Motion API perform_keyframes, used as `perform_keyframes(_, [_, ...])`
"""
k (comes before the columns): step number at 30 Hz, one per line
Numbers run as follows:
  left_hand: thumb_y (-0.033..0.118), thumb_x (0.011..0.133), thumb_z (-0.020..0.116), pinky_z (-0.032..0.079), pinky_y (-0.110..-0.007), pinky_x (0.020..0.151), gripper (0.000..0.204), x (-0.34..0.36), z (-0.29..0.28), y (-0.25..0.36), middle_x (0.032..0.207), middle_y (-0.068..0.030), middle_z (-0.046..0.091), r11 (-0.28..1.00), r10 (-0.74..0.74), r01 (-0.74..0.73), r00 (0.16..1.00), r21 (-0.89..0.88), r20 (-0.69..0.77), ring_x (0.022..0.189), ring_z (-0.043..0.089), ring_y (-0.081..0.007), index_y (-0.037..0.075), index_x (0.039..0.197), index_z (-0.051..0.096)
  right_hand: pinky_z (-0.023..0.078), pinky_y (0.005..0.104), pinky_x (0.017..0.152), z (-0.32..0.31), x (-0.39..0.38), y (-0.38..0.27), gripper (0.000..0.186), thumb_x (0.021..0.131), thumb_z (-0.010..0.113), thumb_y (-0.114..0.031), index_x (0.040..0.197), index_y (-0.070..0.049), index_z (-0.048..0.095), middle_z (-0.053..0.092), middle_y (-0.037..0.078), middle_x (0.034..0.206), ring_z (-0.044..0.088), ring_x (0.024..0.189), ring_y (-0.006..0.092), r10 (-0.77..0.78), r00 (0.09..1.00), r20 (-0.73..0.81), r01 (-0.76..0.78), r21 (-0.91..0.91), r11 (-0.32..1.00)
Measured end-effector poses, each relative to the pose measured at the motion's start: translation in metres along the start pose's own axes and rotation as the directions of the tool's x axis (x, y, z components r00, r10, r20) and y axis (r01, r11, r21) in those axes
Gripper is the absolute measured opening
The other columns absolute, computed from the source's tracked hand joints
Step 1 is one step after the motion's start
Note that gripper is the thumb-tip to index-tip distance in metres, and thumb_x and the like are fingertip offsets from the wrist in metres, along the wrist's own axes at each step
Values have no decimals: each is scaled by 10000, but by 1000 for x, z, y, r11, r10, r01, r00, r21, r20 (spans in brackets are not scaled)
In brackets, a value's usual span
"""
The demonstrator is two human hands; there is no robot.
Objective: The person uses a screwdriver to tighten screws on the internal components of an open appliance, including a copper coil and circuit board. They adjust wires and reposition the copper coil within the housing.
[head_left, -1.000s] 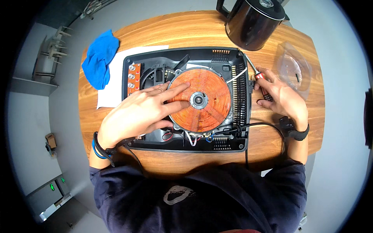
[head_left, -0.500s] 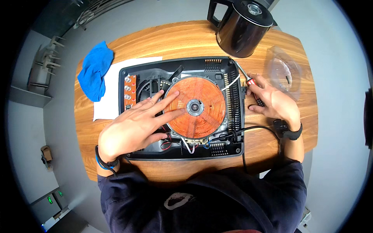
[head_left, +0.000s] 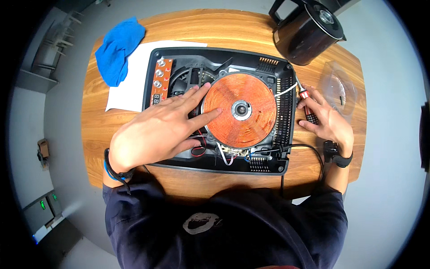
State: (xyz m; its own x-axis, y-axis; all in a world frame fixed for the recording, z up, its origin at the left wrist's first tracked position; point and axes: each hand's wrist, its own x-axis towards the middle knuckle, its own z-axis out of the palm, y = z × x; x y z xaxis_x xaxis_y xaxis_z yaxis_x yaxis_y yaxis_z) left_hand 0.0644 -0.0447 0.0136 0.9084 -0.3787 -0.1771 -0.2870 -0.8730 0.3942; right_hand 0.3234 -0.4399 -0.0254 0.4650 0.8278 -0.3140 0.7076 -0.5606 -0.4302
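Observation:
In front of me lies an opened induction cooker [head_left: 215,166], its round copper coil [head_left: 239,127] exposed. My left hand [head_left: 152,127] rests over the cooker's left part, fingers stretched out and partly spread. Two fingertips touch the coil's left side, and the hand covers part of the black fan [head_left: 179,81]. Beside the cooker's right edge, my right hand [head_left: 329,121] has its fingers closed around the handle of a screwdriver [head_left: 304,94] with red, white and black parts. The thin shaft points up along the cooker's far right corner.
A black kettle [head_left: 304,38] stands at the far right, with a clear plastic dish [head_left: 339,92] nearer. A blue cloth [head_left: 118,51] lies partly on white paper [head_left: 123,98] at the left. A black cord [head_left: 313,148] curves from the cooker's right side.
My view has shifted and turned a little, moving the whole table in the picture. Against the coil, my left fingertips have slid slightly left. My right hand keeps hold of the screwdriver.

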Motion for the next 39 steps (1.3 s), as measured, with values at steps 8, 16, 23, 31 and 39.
perform_keyframes(8, [287,994,892,493,-576,1325,848,1,-6,9,1881,-357,337,998,-41,40,998,40,38,1691,460,-527,132,1758,559,587,507,1176,-2,0,-4,465,998,913,-203,1380,-77,679,514,229,1784,637,1496,496,-2,1000,-16,3,76,997])
perform_keyframes(16, [248,935,932,464,-572,1354,892,7,-10,15,1896,-346,321,995,-92,89,992,34,84,1702,446,-528,168,1754,587,637,369,895,-41,-22,52,200,1148,794,-173,1259,-14,748,814,85,1088,771,1001,192,320,836,-446,-161,358,920])
perform_keyframes(23, [226,967,907,458,-565,1357,861,9,-12,15,1889,-360,319,996,-87,84,991,34,98,1695,450,-539,157,1760,577,640,507,1085,-34,-48,122,529,964,952,-171,1438,-65,743,811,203,1414,783,1287,423,371,866,-336,-427,-107,898])
perform_keyframes(31, [250,1013,883,465,-548,1351,815,7,-11,14,1869,-366,354,995,-79,72,992,71,100,1690,466,-526,159,1760,571,658,471,1036,-20,-23,128,541,922,904,21,1432,-33,734,769,136,1379,770,1190,359,77,915,-397,-162,-184,970])
perform_keyframes(39, [250,1014,879,466,-547,1352,810,7,-12,14,1873,-362,348,996,-75,69,993,62,95,1693,462,-524,160,1758,572,643,401,863,-20,-8,117,180,984,831,15,1135,21,734,768,127,1023,762,923,259,144,946,-290,-159,-26,987])
